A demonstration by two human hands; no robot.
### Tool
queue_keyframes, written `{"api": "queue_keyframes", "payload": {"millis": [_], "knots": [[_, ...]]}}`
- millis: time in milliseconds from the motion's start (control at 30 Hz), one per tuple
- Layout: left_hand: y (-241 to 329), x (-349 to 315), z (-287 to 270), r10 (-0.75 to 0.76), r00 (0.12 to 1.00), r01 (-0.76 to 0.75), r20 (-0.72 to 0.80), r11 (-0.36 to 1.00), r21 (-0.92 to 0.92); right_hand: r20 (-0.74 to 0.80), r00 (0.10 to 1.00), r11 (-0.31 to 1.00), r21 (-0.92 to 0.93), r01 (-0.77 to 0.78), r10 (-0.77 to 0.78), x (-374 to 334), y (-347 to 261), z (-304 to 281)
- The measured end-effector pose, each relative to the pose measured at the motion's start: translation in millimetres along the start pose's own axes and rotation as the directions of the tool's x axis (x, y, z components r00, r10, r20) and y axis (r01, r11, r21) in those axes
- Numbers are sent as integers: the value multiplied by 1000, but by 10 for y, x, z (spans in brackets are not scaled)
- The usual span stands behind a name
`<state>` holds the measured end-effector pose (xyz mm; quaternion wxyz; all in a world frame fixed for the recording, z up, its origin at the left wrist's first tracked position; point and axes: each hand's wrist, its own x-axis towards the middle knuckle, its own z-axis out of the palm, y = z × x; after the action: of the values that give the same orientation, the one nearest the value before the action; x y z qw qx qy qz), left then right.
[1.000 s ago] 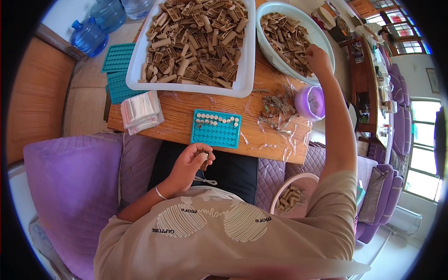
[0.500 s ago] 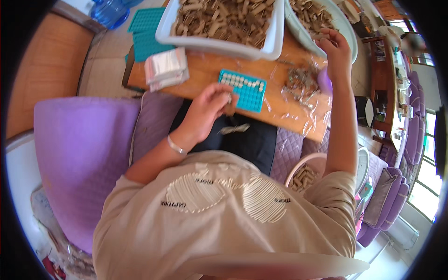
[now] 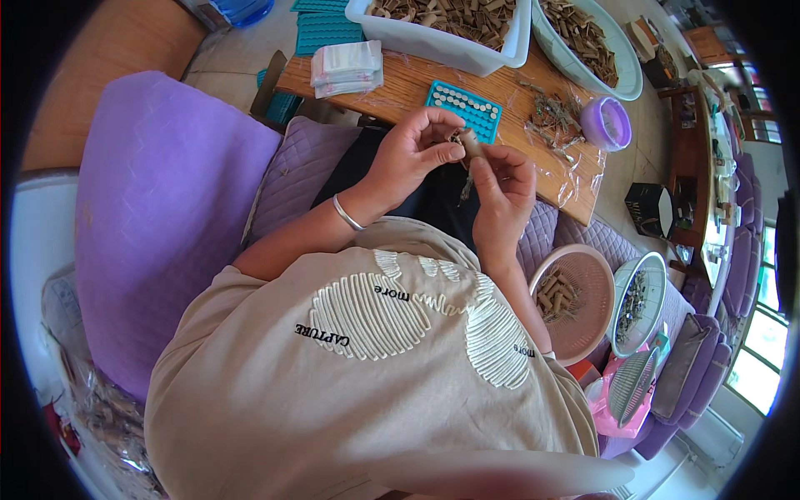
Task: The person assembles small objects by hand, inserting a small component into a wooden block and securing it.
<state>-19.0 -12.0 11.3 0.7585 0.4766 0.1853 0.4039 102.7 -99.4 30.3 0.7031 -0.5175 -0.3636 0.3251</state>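
Both hands meet over my lap, in front of the teal tray. My left hand (image 3: 423,150) has its thumb and fingers pinched on the near end of a small brown rolled piece (image 3: 472,145), which looks like cardboard or dry bark. My right hand (image 3: 505,185) grips the same piece from the other side with thumb and bent fingers. Below them hangs a pale, stringy strand (image 3: 466,192); whether it is held cannot be seen. Just beyond the fingers lies the teal tray (image 3: 486,125) of small cells, its far rows filled with round pale pieces.
A white tub (image 3: 433,40) and a pale green basin (image 3: 583,79), both heaped with brown pieces, stand at the back. On the wooden table (image 3: 392,100) are white packets (image 3: 346,67), dry twigs (image 3: 554,117) and a purple bowl (image 3: 606,123). Pink (image 3: 596,300) and green baskets (image 3: 640,304) sit right.
My right hand has come back from the basin at the far right to join my left hand at the brown rolled piece. The view has shifted, and the purple bowl now shows fully.
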Motion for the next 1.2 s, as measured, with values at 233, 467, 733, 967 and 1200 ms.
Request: {"api": "queue_keyframes", "payload": {"millis": [233,467,733,967,1200], "knots": [[63,-54,63,40,996,-45,83,997,57,39,999,1000,2,5,-5,-128,-28,-44],[28,-47,86,29,997,-38,77,993,114,77,990,945,-300,134,-116,-136,0,-109],[48,-54,53,-53,991,15,125,957,288,122,991,827,-549,120,-62,-134,-43,-264],[89,-41,72,-36,976,-93,213,820,565,177,983,711,-686,153,-42,-209,-17,-331],[-156,-37,101,-139,981,46,132,839,542,233,966,611,-750,251,-110,-195,121,-480]]}}
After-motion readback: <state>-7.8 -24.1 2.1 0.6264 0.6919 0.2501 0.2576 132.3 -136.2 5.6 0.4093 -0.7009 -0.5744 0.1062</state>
